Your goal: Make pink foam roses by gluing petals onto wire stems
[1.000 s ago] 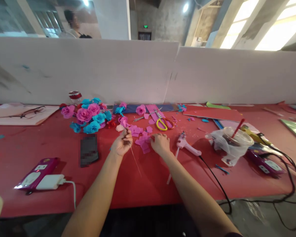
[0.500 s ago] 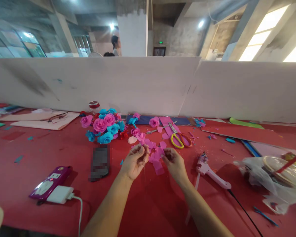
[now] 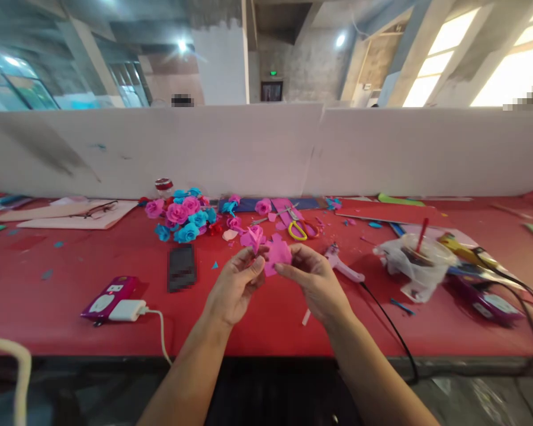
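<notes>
My left hand [image 3: 240, 281] is closed on a partly formed pink paper flower [image 3: 254, 236], its petals standing up above my fingertips. Between the thumb and fingers of my right hand [image 3: 314, 278] is a flat pink paper petal [image 3: 278, 255], held close beside the flower. Behind my hands lie yellow-and-orange scissors [image 3: 297, 231] and a strip of pink paper [image 3: 284, 214]. To the left of them stands a bunch of pink, blue and red paper roses [image 3: 187, 216]. A pink glue gun [image 3: 344, 267] rests right of my right hand, partly hidden by it.
A dark phone [image 3: 182, 267] and a purple power strip [image 3: 109, 299] with a white charger lie left. At right stand a bagged cup with a straw [image 3: 420, 254], a yellow glue gun [image 3: 459, 247] and black cables. A white partition [image 3: 160, 142] borders the red table's back.
My right hand has picked up a pink petal from the table and brought it beside the flower in my left hand. The view has shifted right and tipped down, showing the table's front edge.
</notes>
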The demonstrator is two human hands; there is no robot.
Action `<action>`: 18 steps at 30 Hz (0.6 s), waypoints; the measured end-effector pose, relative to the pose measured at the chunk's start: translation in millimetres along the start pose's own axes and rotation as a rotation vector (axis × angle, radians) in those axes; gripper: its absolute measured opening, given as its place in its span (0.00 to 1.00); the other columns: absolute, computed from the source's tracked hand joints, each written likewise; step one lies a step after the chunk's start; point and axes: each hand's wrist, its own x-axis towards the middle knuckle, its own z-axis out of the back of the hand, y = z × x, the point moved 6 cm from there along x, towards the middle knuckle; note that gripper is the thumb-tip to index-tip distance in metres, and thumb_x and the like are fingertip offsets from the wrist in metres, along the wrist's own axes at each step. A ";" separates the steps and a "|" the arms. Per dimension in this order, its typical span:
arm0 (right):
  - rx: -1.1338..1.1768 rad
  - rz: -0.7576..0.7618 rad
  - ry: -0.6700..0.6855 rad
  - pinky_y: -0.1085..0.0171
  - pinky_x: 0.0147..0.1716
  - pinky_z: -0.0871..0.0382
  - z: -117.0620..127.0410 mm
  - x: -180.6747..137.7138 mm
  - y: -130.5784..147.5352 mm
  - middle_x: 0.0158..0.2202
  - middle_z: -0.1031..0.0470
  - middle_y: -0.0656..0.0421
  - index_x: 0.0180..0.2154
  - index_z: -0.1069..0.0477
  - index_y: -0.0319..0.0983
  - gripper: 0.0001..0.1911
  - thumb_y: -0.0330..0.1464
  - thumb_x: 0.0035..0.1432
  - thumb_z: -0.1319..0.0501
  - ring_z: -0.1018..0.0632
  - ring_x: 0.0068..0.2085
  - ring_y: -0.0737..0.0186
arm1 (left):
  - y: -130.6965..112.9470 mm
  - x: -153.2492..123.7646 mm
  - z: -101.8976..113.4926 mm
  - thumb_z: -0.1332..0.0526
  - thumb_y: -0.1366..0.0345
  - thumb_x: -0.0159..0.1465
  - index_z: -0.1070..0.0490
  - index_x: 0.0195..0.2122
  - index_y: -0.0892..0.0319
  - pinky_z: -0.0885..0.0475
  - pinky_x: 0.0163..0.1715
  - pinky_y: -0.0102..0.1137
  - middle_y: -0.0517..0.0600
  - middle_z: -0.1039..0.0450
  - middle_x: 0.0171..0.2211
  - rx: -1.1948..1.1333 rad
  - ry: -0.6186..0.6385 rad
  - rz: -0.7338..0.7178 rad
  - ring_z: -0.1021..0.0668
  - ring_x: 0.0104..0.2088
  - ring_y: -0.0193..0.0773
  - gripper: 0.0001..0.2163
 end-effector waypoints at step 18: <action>-0.203 -0.108 -0.037 0.66 0.32 0.36 35.6 -30.4 -52.4 0.23 0.28 0.63 0.30 0.25 0.37 0.10 0.37 0.49 0.33 0.30 0.27 0.68 | 62.1 -18.2 26.8 0.26 0.62 0.43 0.25 0.27 0.64 0.55 0.13 0.21 0.42 0.34 0.18 0.248 -0.161 0.158 0.46 0.13 0.18 0.15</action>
